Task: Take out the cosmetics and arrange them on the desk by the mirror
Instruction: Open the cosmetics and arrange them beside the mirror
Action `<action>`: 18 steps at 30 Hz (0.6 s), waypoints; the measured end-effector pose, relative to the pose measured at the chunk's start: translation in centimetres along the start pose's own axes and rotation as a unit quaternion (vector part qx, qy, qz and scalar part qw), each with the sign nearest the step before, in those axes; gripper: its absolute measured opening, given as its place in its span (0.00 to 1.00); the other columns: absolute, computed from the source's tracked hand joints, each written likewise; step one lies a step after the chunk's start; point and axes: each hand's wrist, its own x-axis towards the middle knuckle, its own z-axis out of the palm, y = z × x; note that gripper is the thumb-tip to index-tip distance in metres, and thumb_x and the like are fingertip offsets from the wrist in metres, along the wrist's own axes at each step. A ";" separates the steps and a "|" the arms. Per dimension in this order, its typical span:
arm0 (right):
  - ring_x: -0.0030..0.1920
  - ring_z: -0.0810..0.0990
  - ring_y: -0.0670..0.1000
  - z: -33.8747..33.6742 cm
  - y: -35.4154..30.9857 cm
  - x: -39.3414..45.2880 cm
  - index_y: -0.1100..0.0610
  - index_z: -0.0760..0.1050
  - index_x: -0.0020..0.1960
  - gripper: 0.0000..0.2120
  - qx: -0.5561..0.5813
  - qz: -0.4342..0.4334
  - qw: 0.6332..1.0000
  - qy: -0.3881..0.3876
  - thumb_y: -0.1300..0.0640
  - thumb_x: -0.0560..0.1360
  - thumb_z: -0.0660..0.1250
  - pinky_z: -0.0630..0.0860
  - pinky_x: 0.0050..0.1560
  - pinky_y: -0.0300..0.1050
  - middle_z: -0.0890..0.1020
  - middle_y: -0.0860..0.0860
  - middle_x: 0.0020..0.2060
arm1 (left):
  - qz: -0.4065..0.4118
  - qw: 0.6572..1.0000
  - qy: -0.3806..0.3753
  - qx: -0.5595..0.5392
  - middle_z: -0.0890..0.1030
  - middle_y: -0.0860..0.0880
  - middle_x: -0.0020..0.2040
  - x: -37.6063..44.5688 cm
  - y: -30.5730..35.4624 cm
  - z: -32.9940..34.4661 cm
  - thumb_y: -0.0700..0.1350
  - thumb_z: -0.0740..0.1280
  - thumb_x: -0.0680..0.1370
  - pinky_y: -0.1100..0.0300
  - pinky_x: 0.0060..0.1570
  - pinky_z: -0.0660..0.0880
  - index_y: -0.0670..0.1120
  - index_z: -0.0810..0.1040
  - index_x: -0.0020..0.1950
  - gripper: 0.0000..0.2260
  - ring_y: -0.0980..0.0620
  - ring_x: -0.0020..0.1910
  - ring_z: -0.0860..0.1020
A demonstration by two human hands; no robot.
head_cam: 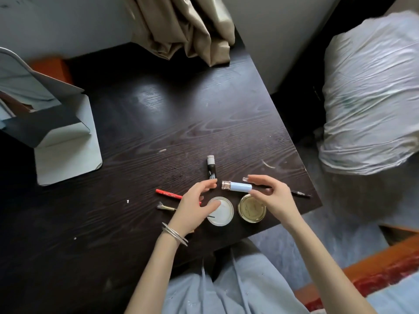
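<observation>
While the dark brown wood-grain desk (pixel 158 114) fills most of the view, its near right corner holds the cosmetics, well apart from the pale blue folding mirror (pixel 45 123) standing at the left edge. The right hand (pixel 269 196) pinches a pale blue tube with a copper-coloured cap (pixel 237 186) between thumb and fingers, holding it level just above the desk, cap pointing left. The left hand (pixel 195 207), silver bangles (pixel 174 233) on its wrist, hovers with loosely spread fingers holding nothing, fingertips just beside the cap. Below the hands lie a round white lidded jar (pixel 221 211) and a round gold-lidded jar (pixel 251 210), side by side. A black-and-white tube (pixel 211 167) lies just beyond the left hand, a red pencil (pixel 169 194) and a small gold-handled brush (pixel 165 207) to its left, and a thin black pencil (pixel 299 194) runs under the right hand. A beige curtain (pixel 181 30) hangs onto the desk's far edge against a grey wall (pixel 56 23). To the right, off the desk, sits a crumpled white sack (pixel 371 91) on grey flooring (pixel 328 234).
</observation>
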 end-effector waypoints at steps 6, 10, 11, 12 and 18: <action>0.53 0.71 0.48 1.7 1.7 2.9 0.51 0.79 0.56 0.20 -0.193 -0.081 0.978 -0.025 0.61 0.66 0.75 0.68 0.54 0.40 0.80 0.42 0.47 | 0.004 1.000 -0.003 -0.007 0.76 0.58 0.57 0.2 0.2 1.7 0.38 0.69 0.73 0.76 0.56 0.67 0.60 0.70 0.59 0.22 0.73 0.56 0.70; 0.51 0.69 0.49 2.2 3.1 3.5 0.50 0.79 0.55 0.20 -0.277 -0.138 0.951 -0.018 0.57 0.64 0.76 0.65 0.50 0.47 0.81 0.42 0.47 | 0.001 1.000 0.010 -0.002 0.76 0.57 0.58 0.1 0.0 1.8 0.38 0.69 0.74 0.78 0.54 0.67 0.57 0.70 0.61 0.21 0.71 0.57 0.71; 0.51 0.69 0.50 2.4 3.2 3.5 0.49 0.79 0.54 0.19 -0.296 -0.149 0.944 -0.012 0.57 0.64 0.76 0.62 0.48 0.45 0.81 0.42 0.46 | -0.003 1.000 0.014 -0.001 0.76 0.56 0.59 0.1 0.0 1.8 0.39 0.69 0.74 0.77 0.53 0.67 0.57 0.70 0.62 0.21 0.68 0.57 0.72; 0.50 0.70 0.50 2.5 3.2 3.6 0.50 0.80 0.52 0.17 -0.305 -0.162 0.938 0.001 0.57 0.64 0.76 0.59 0.47 0.45 0.81 0.43 0.45 | -0.007 1.000 0.019 0.002 0.75 0.56 0.60 0.1 -0.1 1.7 0.39 0.69 0.74 0.77 0.52 0.68 0.57 0.70 0.62 0.21 0.66 0.58 0.72; 0.51 0.74 0.49 2.6 2.6 3.6 0.51 0.80 0.51 0.14 -0.288 -0.172 0.942 -0.004 0.59 0.67 0.73 0.60 0.48 0.44 0.82 0.43 0.45 | -0.007 0.999 0.044 0.005 0.75 0.54 0.61 0.4 -0.1 1.1 0.39 0.70 0.73 0.74 0.52 0.69 0.55 0.71 0.63 0.21 0.61 0.59 0.73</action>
